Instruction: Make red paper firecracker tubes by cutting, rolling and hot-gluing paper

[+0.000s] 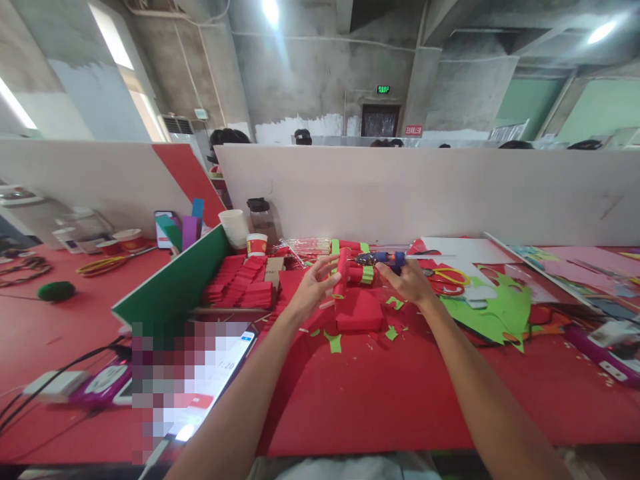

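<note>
My left hand grips a red paper roll with a yellow-green band at its lower end, held upright over the table. In my right hand is a blue glue gun, its nozzle pointing left at the upper part of the roll. Behind them lie more red rolls with green bands. A red block-shaped piece rests on the table just below my hands. Small green paper scraps are scattered around it.
Stacks of folded red pieces lie left, beside a green board. A lit phone sits near my left forearm. Green sheets and yellow-handled scissors lie right. A white partition closes the back.
</note>
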`<state>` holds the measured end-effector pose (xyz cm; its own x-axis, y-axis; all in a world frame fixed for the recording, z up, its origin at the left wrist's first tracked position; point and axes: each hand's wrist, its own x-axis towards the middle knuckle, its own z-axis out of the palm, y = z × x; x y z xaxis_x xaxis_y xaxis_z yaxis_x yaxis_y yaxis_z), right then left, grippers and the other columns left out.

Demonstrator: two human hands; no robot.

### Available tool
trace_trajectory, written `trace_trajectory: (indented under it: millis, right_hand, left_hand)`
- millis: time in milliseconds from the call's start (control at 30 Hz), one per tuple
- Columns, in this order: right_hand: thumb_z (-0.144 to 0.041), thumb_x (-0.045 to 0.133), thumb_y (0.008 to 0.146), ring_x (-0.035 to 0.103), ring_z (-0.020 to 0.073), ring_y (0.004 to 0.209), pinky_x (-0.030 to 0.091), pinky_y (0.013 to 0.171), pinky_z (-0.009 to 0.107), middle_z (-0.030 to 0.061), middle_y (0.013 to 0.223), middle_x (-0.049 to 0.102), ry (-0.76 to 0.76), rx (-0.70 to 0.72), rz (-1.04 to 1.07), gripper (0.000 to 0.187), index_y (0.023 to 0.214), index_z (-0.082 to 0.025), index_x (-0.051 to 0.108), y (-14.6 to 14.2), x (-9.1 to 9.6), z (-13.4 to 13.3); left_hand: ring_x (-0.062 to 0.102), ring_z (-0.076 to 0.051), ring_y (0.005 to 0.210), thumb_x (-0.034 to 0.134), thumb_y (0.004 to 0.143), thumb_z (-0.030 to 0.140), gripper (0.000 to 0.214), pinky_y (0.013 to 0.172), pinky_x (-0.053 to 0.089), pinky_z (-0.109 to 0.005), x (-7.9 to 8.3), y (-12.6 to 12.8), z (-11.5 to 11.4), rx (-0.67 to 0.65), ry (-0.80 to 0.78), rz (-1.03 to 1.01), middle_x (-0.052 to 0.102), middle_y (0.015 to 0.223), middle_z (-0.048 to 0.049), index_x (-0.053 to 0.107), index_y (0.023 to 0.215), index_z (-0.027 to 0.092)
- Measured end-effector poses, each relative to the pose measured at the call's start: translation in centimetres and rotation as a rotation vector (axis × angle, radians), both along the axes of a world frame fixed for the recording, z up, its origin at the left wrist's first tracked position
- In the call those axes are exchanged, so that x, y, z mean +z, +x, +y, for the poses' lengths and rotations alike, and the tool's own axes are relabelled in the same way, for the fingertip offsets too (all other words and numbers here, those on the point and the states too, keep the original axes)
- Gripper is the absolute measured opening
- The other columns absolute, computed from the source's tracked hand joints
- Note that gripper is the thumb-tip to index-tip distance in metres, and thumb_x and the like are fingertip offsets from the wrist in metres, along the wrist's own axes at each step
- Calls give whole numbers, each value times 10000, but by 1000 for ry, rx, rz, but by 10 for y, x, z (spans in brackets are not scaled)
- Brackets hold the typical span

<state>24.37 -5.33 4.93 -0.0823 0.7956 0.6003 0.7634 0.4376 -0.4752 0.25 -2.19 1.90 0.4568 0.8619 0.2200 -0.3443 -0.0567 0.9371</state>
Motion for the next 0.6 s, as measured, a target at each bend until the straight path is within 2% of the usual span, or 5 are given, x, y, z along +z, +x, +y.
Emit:
trace_trajectory:
  millis: [200,400,500,600]
  right_hand:
    - [-542,529,873,540,168,598,401,601,279,5,605,581,-174,153,69,409,679,-190,602,3,1,-1]
    - [-648,538,834,520,149,535,421,543,285,14,623,575,-500,436,365,473,759,-193,642,16,-3,-7]
    - [-739,483,810,516,151,550,423,537,292,23,660,571,-531,541,552,545,813,-209,610,22,-4,-6]
    - [-737,523,785,421,113,471,360,459,263,-16,595,493,-542,516,665,530,824,-210,553,26,-5,-4]
  left_hand:
    - [639,-164,904,757,760,296,522,596,562,-226,1,2,2,29,-21,-66,516,1350,-103,557,1242,273]
    - [658,-167,910,768,745,292,580,659,568,-246,0,1,5,83,-50,-109,554,1297,-106,534,1275,267]
    - [662,-161,893,762,750,304,596,680,569,-259,1,0,5,79,-39,-98,574,1260,-100,521,1294,275]
    - [663,-148,872,766,741,312,591,679,560,-240,3,-1,5,99,-28,-49,582,1238,-86,533,1283,284]
